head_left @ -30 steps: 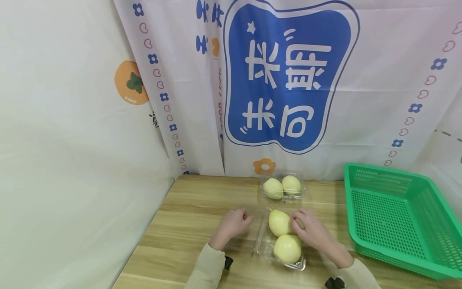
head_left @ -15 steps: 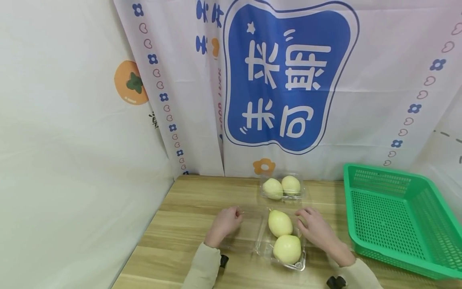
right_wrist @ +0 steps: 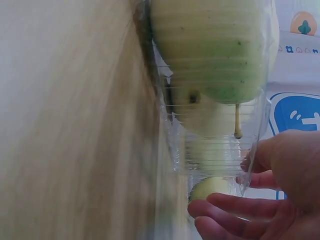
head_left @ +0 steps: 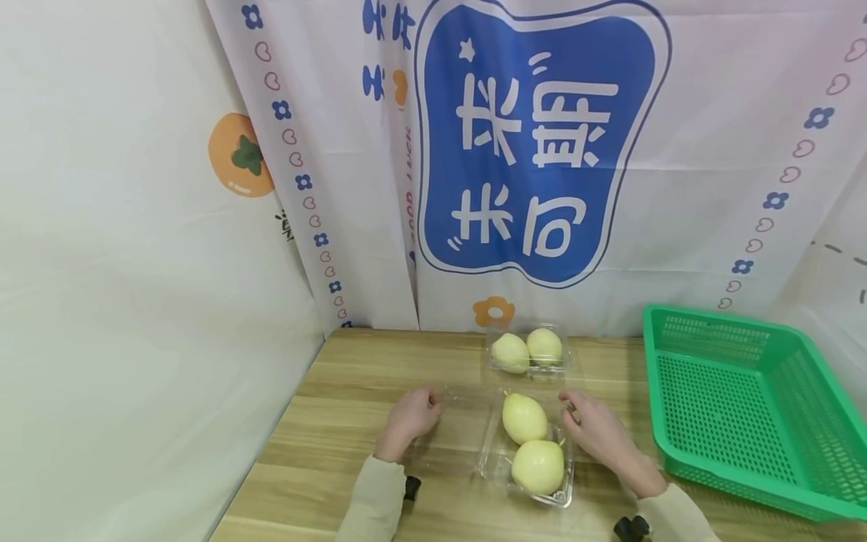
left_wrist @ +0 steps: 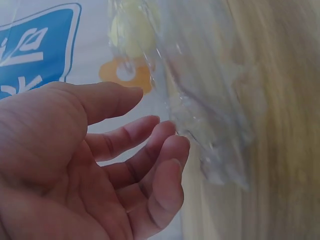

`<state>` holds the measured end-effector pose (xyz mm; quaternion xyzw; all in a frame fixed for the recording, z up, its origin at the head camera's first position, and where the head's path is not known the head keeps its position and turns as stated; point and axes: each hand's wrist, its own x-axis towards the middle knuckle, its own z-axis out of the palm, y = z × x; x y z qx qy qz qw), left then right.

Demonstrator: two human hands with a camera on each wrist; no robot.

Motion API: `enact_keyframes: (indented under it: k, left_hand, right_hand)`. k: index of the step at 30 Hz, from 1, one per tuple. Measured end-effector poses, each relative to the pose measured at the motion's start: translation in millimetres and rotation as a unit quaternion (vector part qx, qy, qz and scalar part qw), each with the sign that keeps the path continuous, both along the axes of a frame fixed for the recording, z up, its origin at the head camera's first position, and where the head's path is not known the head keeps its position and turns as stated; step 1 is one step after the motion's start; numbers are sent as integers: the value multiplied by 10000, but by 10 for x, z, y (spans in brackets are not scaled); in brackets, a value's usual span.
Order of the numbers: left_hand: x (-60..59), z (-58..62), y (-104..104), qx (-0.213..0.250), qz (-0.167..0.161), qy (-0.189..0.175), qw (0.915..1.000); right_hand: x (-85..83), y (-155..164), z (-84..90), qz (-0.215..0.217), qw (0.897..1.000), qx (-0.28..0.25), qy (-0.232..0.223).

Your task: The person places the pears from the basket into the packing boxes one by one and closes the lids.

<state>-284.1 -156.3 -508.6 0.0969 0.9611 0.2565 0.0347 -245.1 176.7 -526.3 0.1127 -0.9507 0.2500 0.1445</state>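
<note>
A hinged clear plastic box [head_left: 501, 474] lies opened out on the table in the head view. Its tray holds two pale yellow pears, a rear pear [head_left: 524, 418] and a front pear [head_left: 538, 468]. Leftwards extends the see-through lid [left_wrist: 200, 115]. My left hand [head_left: 410, 415] is beside the lid's far left part, fingers loosely bent, thumb apart from them; whether the fingertips touch the plastic is unclear. At the tray's right rim, my right hand [head_left: 596, 430] pinches the plastic edge between thumb and index finger, with its other fingers [right_wrist: 235, 206] outside the wall.
Behind stands another clear box [head_left: 501, 369] with two pears. A green plastic basket [head_left: 731, 406] occupies the table's right side. A printed cloth [head_left: 542, 150] hangs along the back edge of the wooden table [head_left: 339, 399].
My right hand has left the rear pear and shifted slightly right to the tray's rim. My left hand has drawn left, away from the tray. The pears stay in the tray.
</note>
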Motion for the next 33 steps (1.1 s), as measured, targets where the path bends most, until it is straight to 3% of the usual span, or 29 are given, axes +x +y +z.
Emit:
enact_keyframes:
  k: [10,19,27,33]
  left_hand:
    - [-19,-48,-146,199,77,-361,9991]
    - [-20,-95,-163,414,144,-764,9961]
    - [-53,-142,-184,425,96,-733,9964]
    - [-44,-64,-206,737,85,-999,9922]
  right_hand:
    - [-57,64,-93,-107,9960,-657,-589]
    - [-63,63,-137,42,9737,-1832,-1353]
    - [-92,91,-179,216,9626,-2308,-1405]
    - [-91,99,-169,273,9562,-2479,-1530]
